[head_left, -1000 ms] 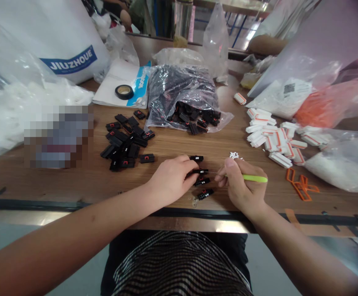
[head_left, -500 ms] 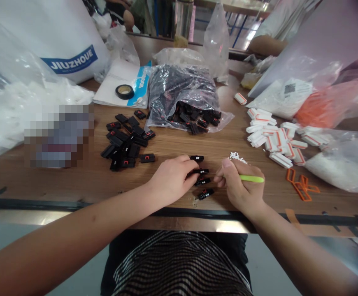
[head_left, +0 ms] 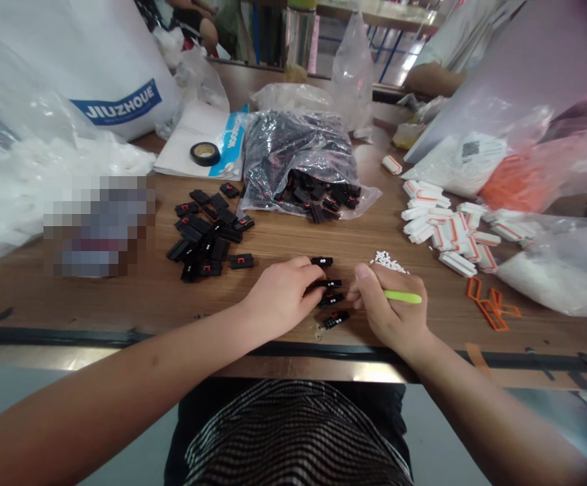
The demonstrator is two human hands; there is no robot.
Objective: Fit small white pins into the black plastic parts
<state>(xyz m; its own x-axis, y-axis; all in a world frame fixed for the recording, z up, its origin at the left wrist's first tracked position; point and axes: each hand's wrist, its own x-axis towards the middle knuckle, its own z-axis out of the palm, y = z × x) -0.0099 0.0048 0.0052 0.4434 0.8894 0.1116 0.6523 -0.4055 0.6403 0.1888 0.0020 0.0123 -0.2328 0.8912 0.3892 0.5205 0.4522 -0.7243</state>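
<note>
My left hand (head_left: 288, 293) rests on the table with thumb and fingers closed on a small black connector housing (head_left: 332, 284) that has white dots at its right end. Similar housings lie close by: one above (head_left: 322, 261) and two below, the lowest one (head_left: 335, 320) with a red clip. My right hand (head_left: 393, 300), just to the right, is closed in a pen grip around a slim tool with a lime-green handle (head_left: 403, 297). Its working tip is hard to make out near the held housing. Tiny white pegs (head_left: 388, 261) lie in a heap behind my right hand.
Loose black housings (head_left: 207, 233) are piled at left, beside an opened bag of more (head_left: 301, 145). White parts with orange edges (head_left: 448, 226) and orange frames (head_left: 490, 304) lie at right. Black tape (head_left: 205, 154) sits on papers. Plastic bags crowd both sides; other people are across the table.
My right hand with the green-handled tool has shifted slightly left, and more of the white pegs shows. My left hand keeps its hold on the housing.
</note>
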